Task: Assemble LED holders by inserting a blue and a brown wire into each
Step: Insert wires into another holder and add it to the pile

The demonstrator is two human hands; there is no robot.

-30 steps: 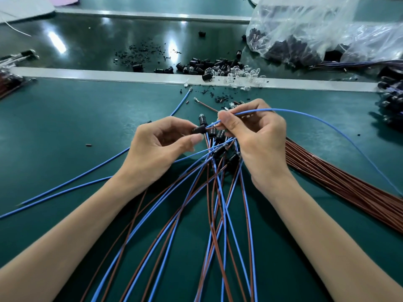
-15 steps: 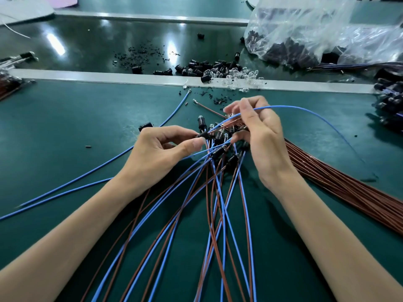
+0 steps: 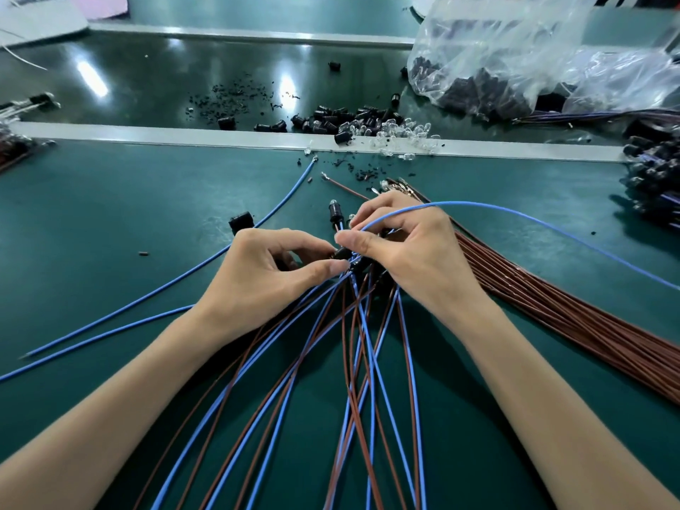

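Open green bench (image 3: 110,215) on the left, crossed only by two loose blue wires (image 3: 154,300) and one stray black holder (image 3: 241,221). Centre blocked: fan of blue and brown wires (image 3: 353,362) spreading toward the near edge. Right side taken up by a brown wire bundle (image 3: 574,318) lying diagonally. A raised blue wire (image 3: 515,215) arcs over the right. Far side cluttered with loose holders (image 3: 338,119), clear LEDs (image 3: 401,132) and a plastic bag (image 3: 515,57).

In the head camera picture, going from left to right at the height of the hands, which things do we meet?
Loose blue wires → left hand → black LED holder → right hand → bundle of brown wires.
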